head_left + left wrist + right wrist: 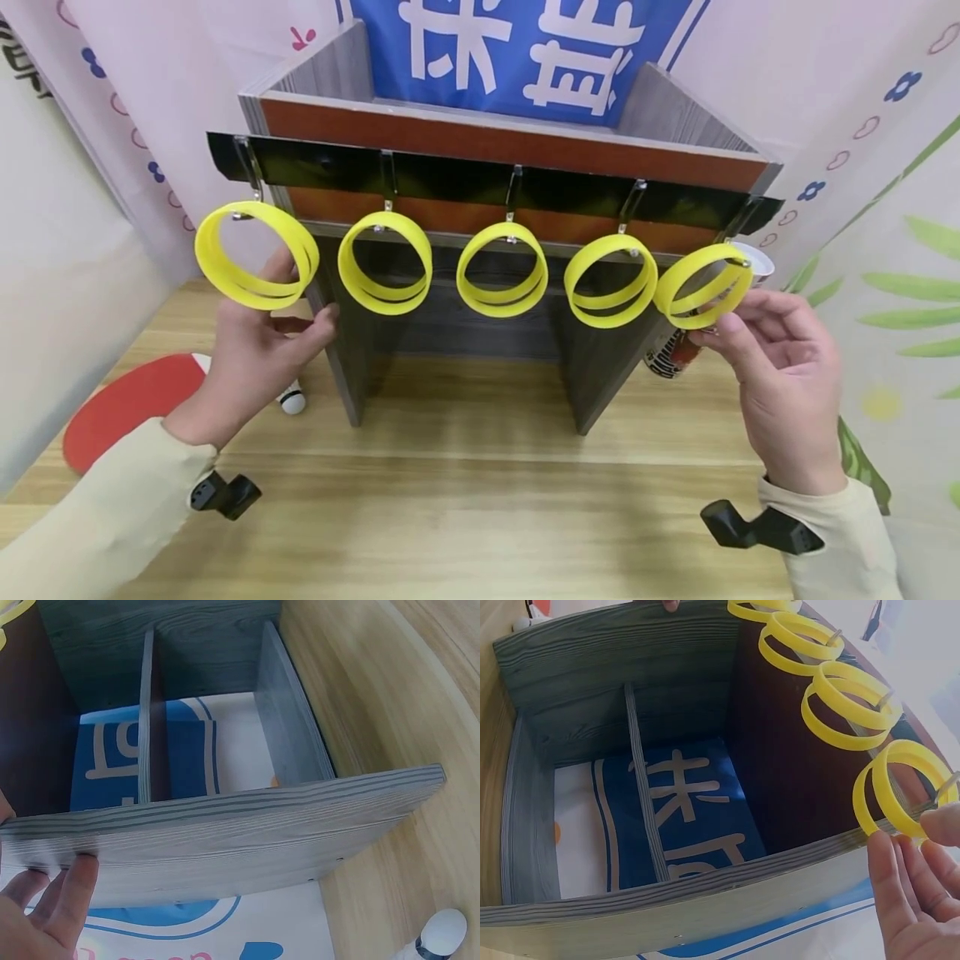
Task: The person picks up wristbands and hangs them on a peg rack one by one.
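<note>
A grey wooden stand [600, 392] with a reddish-brown front board [465, 142] stands upright on the table. Along the board runs a black strip [450, 179] with metal hooks, from which several yellow rings [426, 258] hang. My left hand [258, 354] holds the stand's left side panel [225, 840], fingertips on its outer face and thumb at the front edge. At the opposite end, my right hand [787, 375] pinches the lower edge of the rightmost yellow ring [889, 787] between thumb and fingers, close beside the right panel.
A red table tennis paddle [135, 400] and a white shuttlecock [292, 400] lie left of the stand. Behind the right hand is a printed can [670, 354]. A blue sign [517, 50] with white characters rises at the back, and patterned cloth [847, 50] hangs around the table.
</note>
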`<act>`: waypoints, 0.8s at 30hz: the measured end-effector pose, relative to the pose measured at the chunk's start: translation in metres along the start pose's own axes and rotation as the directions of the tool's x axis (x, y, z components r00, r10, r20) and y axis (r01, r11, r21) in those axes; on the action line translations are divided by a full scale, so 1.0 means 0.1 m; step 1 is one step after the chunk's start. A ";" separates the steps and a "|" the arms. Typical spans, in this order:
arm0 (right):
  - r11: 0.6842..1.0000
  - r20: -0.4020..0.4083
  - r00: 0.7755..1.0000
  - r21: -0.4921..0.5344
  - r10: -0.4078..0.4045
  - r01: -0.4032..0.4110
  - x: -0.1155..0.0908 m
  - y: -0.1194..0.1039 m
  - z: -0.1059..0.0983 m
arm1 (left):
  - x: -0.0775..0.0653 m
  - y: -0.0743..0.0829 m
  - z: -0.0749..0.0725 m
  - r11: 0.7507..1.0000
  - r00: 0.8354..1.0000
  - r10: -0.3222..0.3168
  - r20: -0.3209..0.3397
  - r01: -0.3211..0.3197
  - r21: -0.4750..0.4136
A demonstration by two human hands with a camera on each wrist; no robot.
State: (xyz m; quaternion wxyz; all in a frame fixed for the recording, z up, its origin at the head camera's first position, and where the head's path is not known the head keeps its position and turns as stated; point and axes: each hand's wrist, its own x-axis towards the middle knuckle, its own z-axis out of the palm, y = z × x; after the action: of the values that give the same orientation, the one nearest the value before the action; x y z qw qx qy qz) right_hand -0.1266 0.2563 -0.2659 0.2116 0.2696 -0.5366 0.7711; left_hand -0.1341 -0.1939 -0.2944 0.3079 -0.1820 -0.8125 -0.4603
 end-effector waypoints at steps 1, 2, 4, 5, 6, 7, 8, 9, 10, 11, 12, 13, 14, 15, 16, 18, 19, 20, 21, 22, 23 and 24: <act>1.000 -0.003 1.000 -0.002 0.003 -0.003 -0.01 0.00 0.00 | -0.01 0.00 0.00 1.000 1.000 -0.001 0.001 0.001 0.002; 1.000 -0.009 1.000 -0.015 0.007 -0.007 -0.02 -0.01 0.00 | -0.01 0.01 0.00 1.000 1.000 -0.003 0.001 0.003 -0.001; 0.999 -0.022 1.000 -0.039 0.020 -0.021 -0.04 -0.02 0.00 | -0.02 0.01 0.00 1.000 1.000 -0.003 -0.008 0.003 -0.008; 0.999 -0.025 0.999 -0.046 0.027 -0.028 -0.06 -0.02 -0.01 | -0.02 0.01 0.01 1.000 1.000 -0.002 -0.006 0.002 -0.008; 0.998 -0.026 0.999 -0.054 0.032 -0.034 -0.07 -0.02 -0.01 | -0.02 0.02 0.01 1.000 1.000 -0.002 -0.007 0.002 -0.007; 0.998 -0.026 0.999 -0.060 0.034 -0.036 -0.09 -0.03 -0.01 | -0.02 0.02 0.01 1.000 1.000 -0.001 -0.005 0.001 -0.007; 0.998 -0.022 0.999 -0.056 0.037 -0.038 -0.11 -0.02 -0.02 | -0.02 0.02 0.01 1.000 1.000 0.001 -0.003 -0.001 -0.009; 0.998 -0.019 0.999 -0.042 0.039 -0.040 -0.13 -0.02 -0.02 | -0.02 0.03 0.01 1.000 1.000 0.005 -0.002 -0.005 -0.006; 0.999 -0.009 0.999 -0.024 0.038 -0.039 -0.14 -0.02 -0.03 | -0.02 0.03 0.01 1.000 1.000 0.007 0.000 -0.007 -0.007; 0.999 -0.001 0.999 -0.013 0.037 -0.037 -0.15 -0.01 -0.03 | -0.02 0.04 0.01 1.000 1.000 0.010 0.002 -0.010 -0.003; 0.999 0.006 0.999 -0.004 0.038 -0.038 -0.16 0.00 -0.04 | -0.01 0.04 0.01 1.000 1.000 0.012 0.000 -0.012 -0.006; 0.999 0.012 0.999 0.007 0.037 -0.037 -0.17 0.01 -0.04 | -0.01 0.04 0.00 1.000 1.000 0.014 0.002 -0.014 -0.006; 0.999 0.020 0.999 0.015 0.040 -0.040 -0.18 0.02 -0.04 | 0.00 0.05 0.00 1.000 1.000 0.014 0.004 -0.014 -0.004; 0.999 0.027 0.999 0.015 0.043 -0.044 -0.18 0.03 -0.04 | 0.00 0.05 -0.01 1.000 1.000 0.009 0.009 -0.009 -0.004; 0.999 0.038 0.998 0.012 0.046 -0.047 -0.19 0.04 -0.05 | 0.00 0.06 -0.02 1.000 1.000 0.003 0.016 -0.003 -0.006; 0.998 0.039 0.997 -0.010 0.062 -0.062 -0.20 0.05 -0.05 | -0.01 0.08 -0.05 1.000 0.999 -0.015 0.037 0.015 0.003; 0.997 0.037 0.997 -0.037 0.073 -0.071 -0.21 0.06 -0.05 | -0.03 0.09 -0.06 1.000 0.998 -0.029 0.049 0.028 0.014; 0.994 0.035 0.996 -0.073 0.088 -0.085 -0.23 0.06 -0.04 | -0.06 0.10 -0.08 0.999 0.997 -0.048 0.064 0.047 0.024; 0.989 0.032 0.994 -0.106 0.103 -0.099 -0.24 0.06 -0.04 | -0.08 0.11 -0.10 0.997 0.994 -0.073 0.081 0.070 0.038; 0.984 0.031 0.992 -0.140 0.118 -0.113 -0.26 0.07 -0.04 | -0.11 0.12 -0.12 0.993 0.991 -0.096 0.098 0.089 0.071; 0.977 0.033 0.991 -0.173 0.132 -0.124 -0.28 0.07 -0.04 | -0.14 0.13 -0.14 0.988 0.986 -0.115 0.117 0.101 0.120; 0.971 0.044 0.989 -0.202 0.143 -0.131 -0.30 0.08 -0.04 | -0.17 0.15 -0.16 0.977 0.981 -0.135 0.142 0.109 0.181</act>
State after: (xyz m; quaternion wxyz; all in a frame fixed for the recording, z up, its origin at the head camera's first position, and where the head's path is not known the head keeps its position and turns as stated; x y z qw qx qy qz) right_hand -0.1098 0.2567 -0.2920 0.1679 0.2317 -0.6340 0.7184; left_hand -0.1072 -0.2002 -0.2895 0.2303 -0.1391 -0.8802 -0.3909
